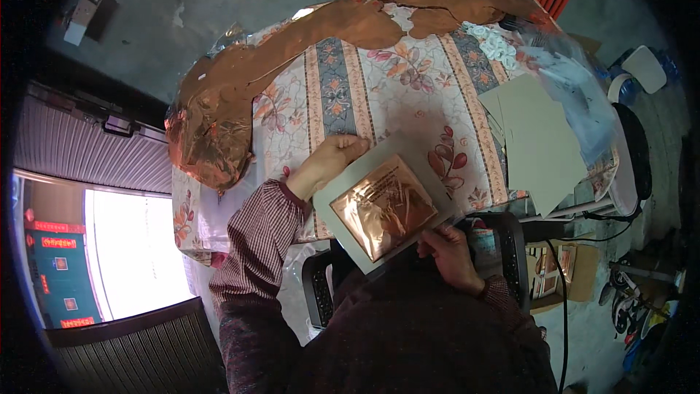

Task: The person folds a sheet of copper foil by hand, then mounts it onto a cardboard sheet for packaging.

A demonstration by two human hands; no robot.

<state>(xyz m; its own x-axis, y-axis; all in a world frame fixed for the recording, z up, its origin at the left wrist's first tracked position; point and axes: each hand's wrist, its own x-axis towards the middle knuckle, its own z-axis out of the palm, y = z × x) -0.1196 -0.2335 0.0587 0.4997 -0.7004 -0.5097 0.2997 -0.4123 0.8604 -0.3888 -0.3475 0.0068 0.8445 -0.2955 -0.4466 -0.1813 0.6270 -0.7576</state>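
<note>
A square grey-green board is tilted in front of me over the near edge of the table. On its middle lies a shiny copper-coloured foil panel, wrinkled and glinting, with faint markings near its upper side. My left hand grips the board along its upper left edge, fingers bent over the rim. At the lower right edge my right hand pinches the board between thumb and fingers. Parts of both hands' fingers are hidden.
Copper-brown foil sheets lie along the far and left sides of the flowered tablecloth. To the right are stacked grey-green boards, clear plastic and white crumpled pieces. A cardboard box holding copper-coloured panels stands lower right.
</note>
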